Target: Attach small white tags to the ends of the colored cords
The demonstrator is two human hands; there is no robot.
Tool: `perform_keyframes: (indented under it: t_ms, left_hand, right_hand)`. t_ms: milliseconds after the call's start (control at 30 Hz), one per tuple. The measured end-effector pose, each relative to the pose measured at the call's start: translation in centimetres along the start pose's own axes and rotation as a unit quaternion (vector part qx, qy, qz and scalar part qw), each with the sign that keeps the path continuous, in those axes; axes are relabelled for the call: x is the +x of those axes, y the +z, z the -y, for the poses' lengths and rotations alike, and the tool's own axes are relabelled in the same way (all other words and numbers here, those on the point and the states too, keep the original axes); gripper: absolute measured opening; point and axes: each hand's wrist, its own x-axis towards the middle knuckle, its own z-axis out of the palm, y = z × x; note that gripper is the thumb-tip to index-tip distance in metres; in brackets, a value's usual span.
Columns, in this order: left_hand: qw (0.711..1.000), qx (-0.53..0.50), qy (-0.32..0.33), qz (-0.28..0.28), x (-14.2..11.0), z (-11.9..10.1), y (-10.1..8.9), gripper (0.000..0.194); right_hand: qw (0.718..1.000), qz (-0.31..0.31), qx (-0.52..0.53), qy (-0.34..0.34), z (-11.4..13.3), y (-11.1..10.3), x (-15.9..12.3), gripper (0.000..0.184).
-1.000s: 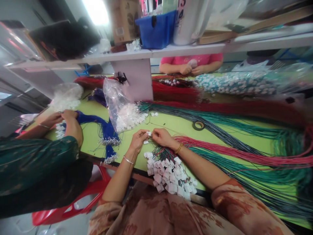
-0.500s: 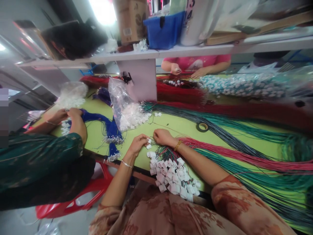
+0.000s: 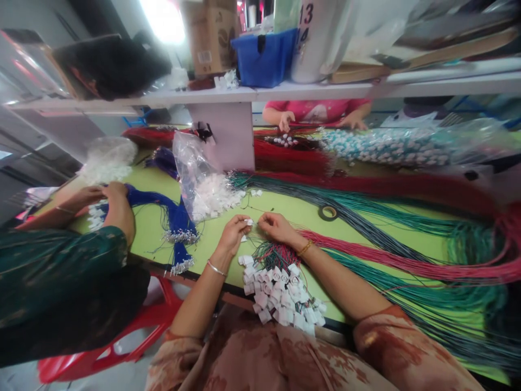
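Between the thumb and fingers of my left hand (image 3: 233, 233) is a small white connector housing (image 3: 249, 222). My right hand (image 3: 275, 226) is pinched just to its right, closed on a thin wire whose end points at the housing; the fingertips partly hide it. Another white piece (image 3: 244, 238) shows just below my left fingertips. Right below my hands lies a heap of white connectors (image 3: 279, 290) on wires, at the table's front edge. Red wires (image 3: 366, 255) and green wires (image 3: 366, 277) run off to the right from beside my right wrist.
A clear bag of white housings (image 3: 209, 193) stands beyond my left hand. A black tape roll (image 3: 328, 213) lies near dark grey wires (image 3: 358, 217). At left, a co-worker's hands (image 3: 108, 190) are by blue wires (image 3: 177, 214). A shelf (image 3: 195, 98) spans the back; another person (image 3: 317, 111) sits beyond.
My hands have come closer together, and the housing in my left hand has risen toward my right fingertips. The far person's hands have moved apart. The whole view has shifted slightly.
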Motion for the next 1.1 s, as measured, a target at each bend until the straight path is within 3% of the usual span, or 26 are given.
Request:
perform_keyframes:
  t_ms: [200, 467, 567, 700, 900, 1000, 1100]
  left_hand:
    - [0.999, -0.03, -0.014, 0.003, -0.1, -0.2, -0.4, 0.017]
    - [0.997, 0.056, 0.035, 0.031, -0.4, 0.3, 0.0, 0.026]
    - [0.997, 0.071, 0.037, 0.019, -0.6, 0.2, 0.0, 0.031]
    - [0.998, 0.056, 0.033, -0.003, -0.6, 0.1, -0.1, 0.035]
    - [0.994, 0.088, 0.052, -0.021, -0.8, 0.7, 0.0, 0.028]
    - [0.996, 0.08, 0.033, -0.028, -0.9, 0.6, -0.1, 0.027]
    - [0.997, 0.073, 0.014, -0.026, -0.9, 0.6, -0.2, 0.027]
  right_hand:
    - [0.999, 0.001, -0.026, 0.022, 0.3, 0.5, 0.2, 0.018]
    - [0.998, 0.005, 0.006, 0.069, 0.2, 1.0, 0.4, 0.016]
    - [0.999, -0.003, -0.005, 0.048, 0.2, 1.2, 0.4, 0.015]
    - [0.997, -0.004, -0.072, -0.014, 0.1, 1.4, 0.2, 0.013]
    - [0.988, -0.022, -0.156, 0.0, 0.2, 1.9, 0.2, 0.012]
    - [0.977, -0.012, -0.21, -0.033, 0.6, 1.0, 1.9, 0.016]
    - [0.948, -0.068, -0.312, 0.001, 0.7, 0.3, 4.9, 0.017]
